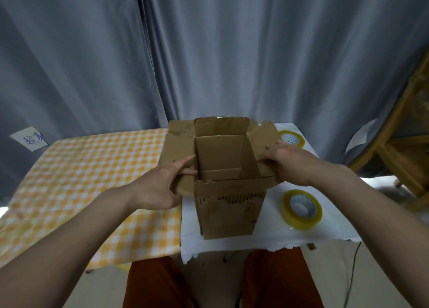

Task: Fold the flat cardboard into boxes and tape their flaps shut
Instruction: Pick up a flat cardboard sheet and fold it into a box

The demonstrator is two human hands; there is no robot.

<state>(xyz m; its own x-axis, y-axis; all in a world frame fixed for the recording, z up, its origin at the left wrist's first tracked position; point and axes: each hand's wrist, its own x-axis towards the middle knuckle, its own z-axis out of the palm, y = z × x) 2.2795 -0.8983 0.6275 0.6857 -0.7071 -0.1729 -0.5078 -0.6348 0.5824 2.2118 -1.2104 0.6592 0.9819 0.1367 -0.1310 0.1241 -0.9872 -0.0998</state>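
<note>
1. Box [228, 205] — already squared up from flat stock, it stands upright on the white cloth [267, 233] covering the right part of the surface, top open, with all four top flaps turned outward or upward.
2. Left hand [160, 187] — its grip is closed on the left flap [178, 150], thumb at the inner edge by the opening.
3. Right hand [290, 161] — fingers lie over the right flap [267, 140], holding it near the fold.
4. Near tape roll [301, 209] and far tape roll [291, 138] — both lie flat on the cloth to the right of the box, apart from it and untouched.
5. Progress, as judged: forming is done; folding the top flaps down and taping them remain. Whether the bottom seam is taped cannot be seen.
</note>
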